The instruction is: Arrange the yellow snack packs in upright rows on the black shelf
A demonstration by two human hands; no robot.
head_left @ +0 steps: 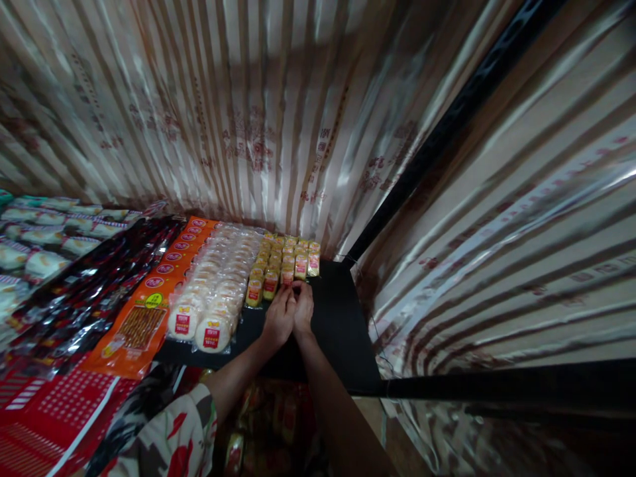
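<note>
My left hand (278,318) and my right hand (303,308) are pressed side by side over the black shelf (338,324), fingers curled together at the near end of rows of small yellow snack packets (283,262). The fingertips meet at one small packet (292,286), which they mostly hide. Left of these lie rows of round pale cakes in clear wrap with red labels (213,291).
Orange sausage packs (149,305), dark red-black packs (84,291) and green-white packs (34,238) lie further left. Striped shiny foil walls (258,119) enclose the back and right. A black frame bar (447,119) runs up the corner. More packets (258,424) sit below the shelf.
</note>
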